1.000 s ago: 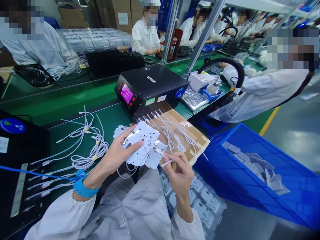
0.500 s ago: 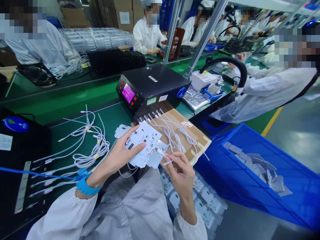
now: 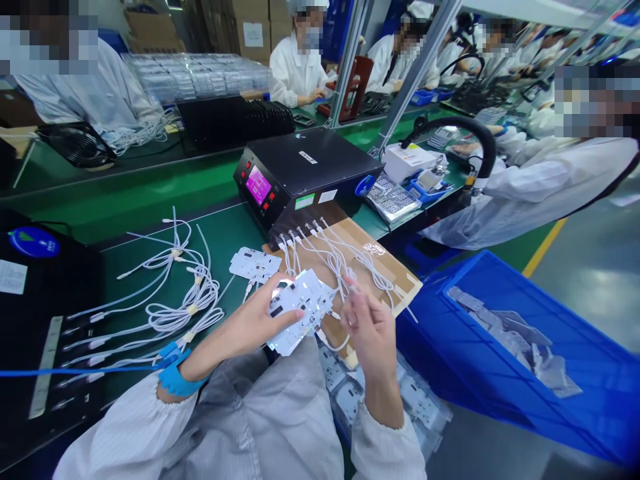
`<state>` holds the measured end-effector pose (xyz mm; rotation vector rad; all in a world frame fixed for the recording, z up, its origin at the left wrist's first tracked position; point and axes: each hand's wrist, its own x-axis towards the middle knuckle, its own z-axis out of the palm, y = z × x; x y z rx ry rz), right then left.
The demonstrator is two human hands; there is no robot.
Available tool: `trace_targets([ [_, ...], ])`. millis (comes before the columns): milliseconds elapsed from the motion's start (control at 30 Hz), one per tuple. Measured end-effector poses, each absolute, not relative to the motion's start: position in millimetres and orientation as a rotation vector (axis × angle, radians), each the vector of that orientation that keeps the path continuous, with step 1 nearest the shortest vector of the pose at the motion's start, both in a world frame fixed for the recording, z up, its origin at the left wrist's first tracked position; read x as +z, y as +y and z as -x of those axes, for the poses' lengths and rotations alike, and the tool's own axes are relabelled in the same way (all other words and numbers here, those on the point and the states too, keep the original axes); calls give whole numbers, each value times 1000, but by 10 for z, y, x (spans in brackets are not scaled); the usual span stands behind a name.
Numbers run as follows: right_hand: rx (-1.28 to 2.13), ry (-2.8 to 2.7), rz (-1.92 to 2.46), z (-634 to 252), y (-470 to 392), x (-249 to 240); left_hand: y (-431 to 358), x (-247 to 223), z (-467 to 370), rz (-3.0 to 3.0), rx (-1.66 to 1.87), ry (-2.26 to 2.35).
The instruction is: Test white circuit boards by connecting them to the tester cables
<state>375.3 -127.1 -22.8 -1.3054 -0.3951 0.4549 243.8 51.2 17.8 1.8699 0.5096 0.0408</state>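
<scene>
My left hand (image 3: 273, 313) grips a white circuit board (image 3: 305, 303) by its left side, thumb on top and the other fingers at the far edge and beneath. A white cable plug (image 3: 320, 331) meets the board's lower right edge; how firmly it sits cannot be seen. To the right, my right hand (image 3: 373, 323) is raised over the white cables (image 3: 337, 263) with its fingers curled. Motion blurs its fingertips, so any hold on a cable is unclear. A second circuit board (image 3: 255, 265) lies on the green bench beyond my left hand, with a cable at its lower edge.
A black tester (image 3: 305, 167) with a pink screen stands ahead, its cables over a cardboard sheet (image 3: 395, 267). Bundled cables (image 3: 185, 307) lie left beside another black box (image 3: 30, 300). A blue bin (image 3: 500, 400) and a clear tray of boards (image 3: 425, 400) are at right. Co-workers sit around.
My right hand has left the plug at the board's edge and moved up and right over the cables. The board in my left hand has shifted right and down, uncovering the second board.
</scene>
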Motion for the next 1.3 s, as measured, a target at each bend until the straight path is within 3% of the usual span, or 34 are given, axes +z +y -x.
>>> trace_targets([
  [167, 103, -861, 1604, -3593, -1091, -281, 438, 150, -2439, -1887, 31, 466],
  [367, -150, -1035, 1687, -3513, -1014, -324, 396, 121, -2422, -1876, 60, 363],
  [1300, -248, -916, 1899, -3290, -1263, -335, 322, -24, -2519, -2025, 89, 420],
])
